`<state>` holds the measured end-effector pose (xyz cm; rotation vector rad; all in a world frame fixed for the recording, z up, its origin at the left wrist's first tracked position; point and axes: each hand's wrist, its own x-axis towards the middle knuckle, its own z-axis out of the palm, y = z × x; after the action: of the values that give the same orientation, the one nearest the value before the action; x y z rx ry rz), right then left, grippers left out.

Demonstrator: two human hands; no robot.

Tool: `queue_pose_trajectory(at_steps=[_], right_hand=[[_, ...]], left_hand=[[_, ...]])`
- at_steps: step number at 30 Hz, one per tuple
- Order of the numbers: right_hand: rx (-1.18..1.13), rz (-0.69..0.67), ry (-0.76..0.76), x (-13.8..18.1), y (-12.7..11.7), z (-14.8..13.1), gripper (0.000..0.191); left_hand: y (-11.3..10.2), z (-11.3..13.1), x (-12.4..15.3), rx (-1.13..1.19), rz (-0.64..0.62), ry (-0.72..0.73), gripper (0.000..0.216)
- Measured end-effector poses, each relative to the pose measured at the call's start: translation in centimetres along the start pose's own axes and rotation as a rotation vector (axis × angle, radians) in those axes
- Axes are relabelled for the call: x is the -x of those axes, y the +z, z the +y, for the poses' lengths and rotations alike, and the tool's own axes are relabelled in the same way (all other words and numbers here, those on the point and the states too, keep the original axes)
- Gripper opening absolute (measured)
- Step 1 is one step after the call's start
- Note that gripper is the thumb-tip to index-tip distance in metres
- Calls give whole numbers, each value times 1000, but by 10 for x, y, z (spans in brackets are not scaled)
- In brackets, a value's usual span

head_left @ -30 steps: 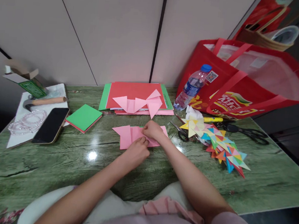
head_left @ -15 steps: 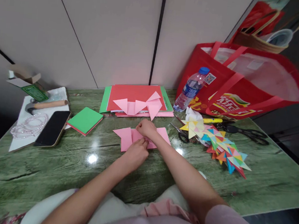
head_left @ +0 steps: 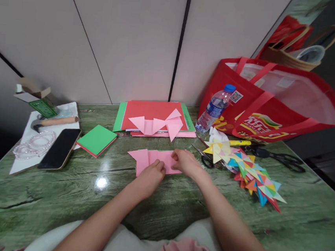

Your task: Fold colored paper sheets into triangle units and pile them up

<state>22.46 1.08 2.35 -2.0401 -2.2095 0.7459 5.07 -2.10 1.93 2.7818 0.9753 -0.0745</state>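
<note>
A folded pink paper (head_left: 141,162) lies flat on the green table before me, with a pointed flap sticking out at its left end. My left hand (head_left: 151,174) rests on the paper's near edge, fingers curled and pressed onto it. Over its right part, my right hand (head_left: 186,163) has bent fingers gripping the paper; the fingertips are partly hidden. Just beyond lies another folded pink piece (head_left: 148,126) with pointed flaps, on top of a stack of red and green sheets (head_left: 154,110).
To the left are a square green paper stack (head_left: 96,139), a phone (head_left: 60,148), a hammer (head_left: 59,121), beads (head_left: 35,144) and a small box (head_left: 43,103). On the right stand a water bottle (head_left: 215,108) and red bag (head_left: 255,98), with scissors (head_left: 207,160) and colourful folded paper (head_left: 254,173) nearer.
My right hand has moved right along the pink paper, from its middle to its right part. My left hand stays on the near edge. The view has shifted slightly.
</note>
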Motion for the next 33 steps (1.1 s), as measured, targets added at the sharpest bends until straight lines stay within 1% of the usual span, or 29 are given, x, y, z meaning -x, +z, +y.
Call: queue_pose_trajectory(at_steps=[2, 3, 5, 7, 9, 10, 12, 14, 16, 18, 20, 22, 24, 26, 28, 29, 31, 33], right_hand=[[29, -10, 19, -1, 3, -3, 42], [30, -19, 28, -1, 4, -4, 41], [6, -40, 36, -1, 3, -4, 32], [-59, -36, 11, 0, 0, -1, 18], [-159, 26, -37, 0, -3, 5, 6], [-227, 74, -59, -1, -4, 8, 3], [-415, 185, -74, -3, -6, 15, 9], [-681, 295, -44, -7, -6, 20, 16], [-950, 392, 10, -12, -3, 24, 26], [-1137, 454, 66, -17, 0, 27, 34], [-1227, 490, 123, -23, 5, 29, 39], [-1266, 525, 163, -28, 9, 32, 39], [-1317, 530, 121, -35, 13, 36, 41], [-1360, 488, 2, -41, 18, 39, 46], [-1320, 423, -114, -45, 22, 42, 50], [-1256, 398, -149, -46, 23, 43, 51], [-1062, 380, -181, -47, 26, 46, 50], [-853, 409, -178, -46, 28, 49, 48]], left_hand=[[1, -2, 1, 7, 6, 0, 22], [1, -2, 1, 1, 18, 9, 21], [0, -2, 2, -24, 80, 60, 18], [-2, -1, 4, -55, 206, 157, 15], [-4, 2, 6, -69, 359, 249, 16], [-5, 4, 7, -68, 424, 281, 18], [-6, 6, 8, -57, 511, 319, 21], [-6, 7, 8, -49, 533, 318, 23], [-6, 4, 7, -49, 495, 256, 21], [-5, -1, 4, -44, 409, 149, 19], [-4, -5, 2, -29, 312, 35, 30], [-2, -9, 0, -23, 238, -63, 46], [0, -10, -2, -35, 170, -138, 62], [2, -10, -3, -50, 104, -187, 71], [4, -10, -4, -54, 56, -213, 67], [4, -10, -4, -51, 45, -218, 63], [3, -10, -3, -36, 40, -220, 51], [1, -11, -3, -19, 37, -219, 43]])
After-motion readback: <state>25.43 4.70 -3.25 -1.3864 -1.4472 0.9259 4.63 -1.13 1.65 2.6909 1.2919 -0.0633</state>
